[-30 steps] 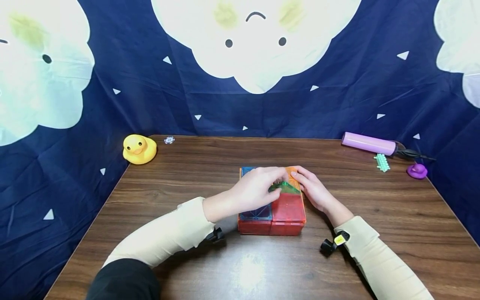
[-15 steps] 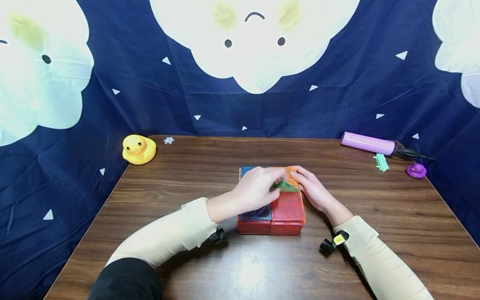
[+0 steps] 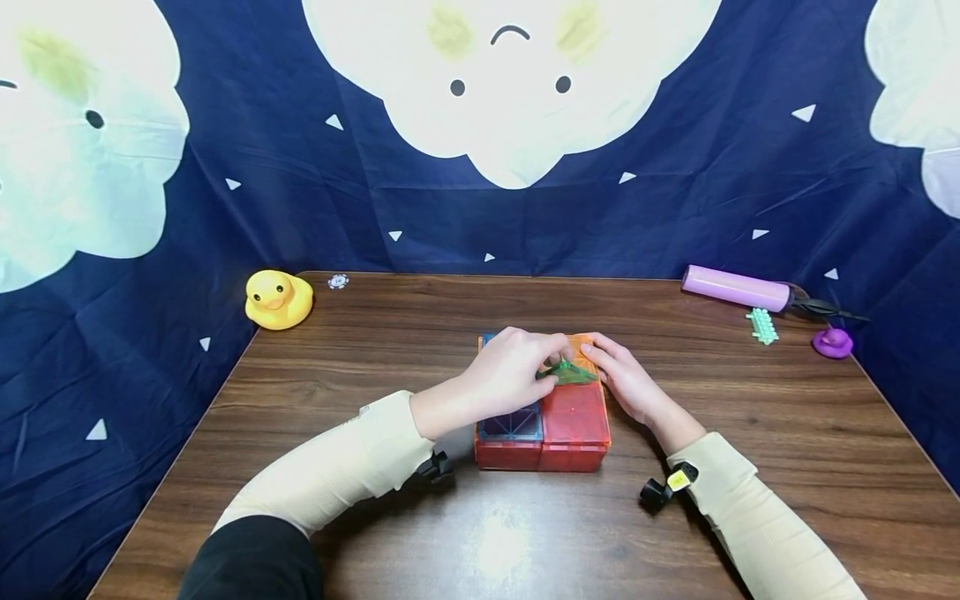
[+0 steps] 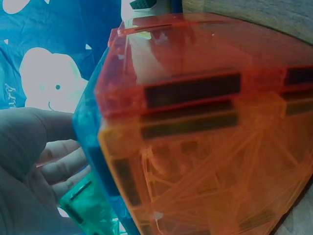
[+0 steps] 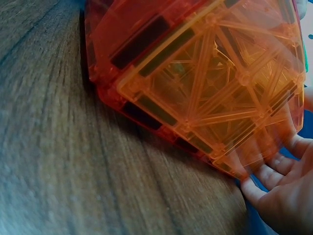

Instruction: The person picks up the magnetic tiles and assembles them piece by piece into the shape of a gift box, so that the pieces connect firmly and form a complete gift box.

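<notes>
A low box of see-through magnetic tiles [image 3: 542, 429] sits mid-table, with red [image 3: 576, 415], blue [image 3: 513, 424] and orange [image 3: 583, 342] panels. My left hand [image 3: 553, 363] reaches over its top and pinches a green triangular tile [image 3: 572, 373] between thumb and fingers. My right hand [image 3: 604, 358] lies along the box's right side, its straight fingers touching the orange panel and the green tile's edge. The left wrist view shows the green tile [image 4: 84, 206] by my fingers [image 4: 58, 169], close against the blue and orange walls [image 4: 210, 161]. In the right wrist view, my fingertips [image 5: 274, 182] rest beyond the orange wall [image 5: 210, 83].
A yellow rubber duck [image 3: 278, 298] and a small chip [image 3: 338, 281] sit at the back left. At the back right lie a purple cylinder [image 3: 735, 287], a black cable [image 3: 825, 310], a green toothed piece [image 3: 763, 325] and a purple duck [image 3: 832, 342]. The wooden table [image 3: 450, 533] ends at a blue cloth.
My left hand has shifted slightly away from me over the box, still holding the green tile, which now lies a little flatter. The right hand has barely moved.
</notes>
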Tool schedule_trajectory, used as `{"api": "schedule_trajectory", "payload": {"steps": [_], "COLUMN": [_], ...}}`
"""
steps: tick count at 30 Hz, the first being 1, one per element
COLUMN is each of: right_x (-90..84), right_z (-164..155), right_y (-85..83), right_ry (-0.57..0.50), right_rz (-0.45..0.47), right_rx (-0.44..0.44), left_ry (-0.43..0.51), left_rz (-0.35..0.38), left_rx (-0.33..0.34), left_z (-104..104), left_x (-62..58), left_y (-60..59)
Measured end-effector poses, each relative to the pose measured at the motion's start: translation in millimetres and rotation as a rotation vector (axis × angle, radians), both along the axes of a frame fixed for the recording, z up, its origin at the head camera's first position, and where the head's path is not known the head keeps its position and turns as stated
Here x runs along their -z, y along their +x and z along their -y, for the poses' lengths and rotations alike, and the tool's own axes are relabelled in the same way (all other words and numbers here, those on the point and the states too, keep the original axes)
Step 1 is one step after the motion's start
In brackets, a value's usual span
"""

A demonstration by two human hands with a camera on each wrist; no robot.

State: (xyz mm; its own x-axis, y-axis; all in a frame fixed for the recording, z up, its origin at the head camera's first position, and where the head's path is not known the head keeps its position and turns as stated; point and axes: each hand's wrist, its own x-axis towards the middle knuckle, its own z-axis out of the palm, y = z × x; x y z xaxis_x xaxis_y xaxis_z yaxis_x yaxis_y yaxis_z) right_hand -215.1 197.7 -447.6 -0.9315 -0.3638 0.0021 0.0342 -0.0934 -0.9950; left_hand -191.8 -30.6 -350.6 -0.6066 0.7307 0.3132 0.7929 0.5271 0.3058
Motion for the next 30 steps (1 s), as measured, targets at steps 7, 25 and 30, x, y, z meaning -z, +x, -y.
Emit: {"api": "schedule_trajectory", "payload": {"steps": [7, 25, 30], "right_x": [0.3, -0.6, -0.9], "right_z": [-1.1, -1.0, -1.1], "right_y": [-0.9, 0.0, -0.4], "right_ry": [0.002, 0.02, 0.019], "right_rz": [-0.007, -0.005, -0.002], "right_rx": [-0.015, -0.022, -0.015], "left_ry": [-0.003, -0.028, -0.019], "left_rz": [0.028, 0.088, 0.092], "left_rx": [0.009, -0.049, -0.043], "left_z": [2.8, 8.6, 9.5], "left_x": [-1.9, -4.5, -6.1], "left_y": [-2.0, -1.4, -0.3]}}
